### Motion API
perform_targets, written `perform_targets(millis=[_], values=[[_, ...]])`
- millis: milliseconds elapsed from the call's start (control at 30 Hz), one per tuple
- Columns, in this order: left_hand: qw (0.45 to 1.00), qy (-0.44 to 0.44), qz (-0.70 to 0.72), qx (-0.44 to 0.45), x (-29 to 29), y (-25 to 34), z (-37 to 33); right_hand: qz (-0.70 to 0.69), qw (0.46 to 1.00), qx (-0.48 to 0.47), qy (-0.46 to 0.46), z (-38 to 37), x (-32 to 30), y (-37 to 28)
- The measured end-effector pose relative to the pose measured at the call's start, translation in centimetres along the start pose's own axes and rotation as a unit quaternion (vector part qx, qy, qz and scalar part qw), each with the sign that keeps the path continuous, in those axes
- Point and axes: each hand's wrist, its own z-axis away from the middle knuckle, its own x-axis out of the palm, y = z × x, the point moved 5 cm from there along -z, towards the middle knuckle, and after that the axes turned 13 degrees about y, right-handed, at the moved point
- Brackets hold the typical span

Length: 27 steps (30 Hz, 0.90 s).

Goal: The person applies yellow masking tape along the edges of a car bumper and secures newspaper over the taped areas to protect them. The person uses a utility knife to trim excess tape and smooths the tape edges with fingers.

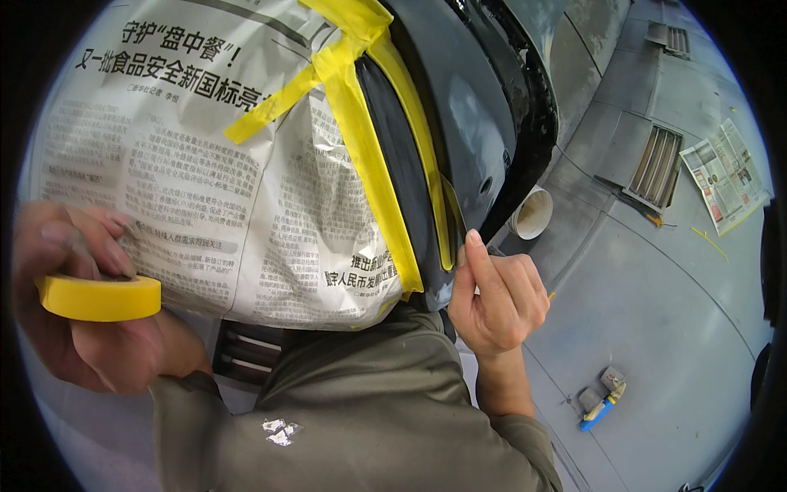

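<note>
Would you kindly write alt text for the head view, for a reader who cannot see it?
A person's right hand pinches a thin piece beside a dark panel, while the left hand holds a yellow tape roll. Newspaper, edged with yellow strips, lies left of the panel; a white bucket shows to the right.

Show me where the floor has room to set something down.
Bare floor lies between the blue item and the yellow scrap beside the loose newspaper. Crowded: the right hand, yellow tape and grey panel sit close together.
</note>
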Motion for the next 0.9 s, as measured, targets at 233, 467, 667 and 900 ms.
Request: perform_targets(millis=[233,467,667,900], values=[[1.0,-0.016,-0.003,0.007,-1.3,-0.5,0.4,-0.008,1.0,0.011,0.007,1.0,-0.2,0.3],[0.999,0.006,-0.046,0.022,0.4,-0.1,-0.5,-0.006,0.999,0.03,-0.021,1.9,-1.1,0.5],[0.987,0.107,-0.118,0.007,2.5,0.8,-0.7,-0.059,0.998,0.01,0.008,-1.1,-2.9,0.3],[0.985,0.132,-0.107,-0.005,3.1,1.0,-1.1,-0.052,0.996,-0.058,0.035,-8.0,0.0,-0.4]])
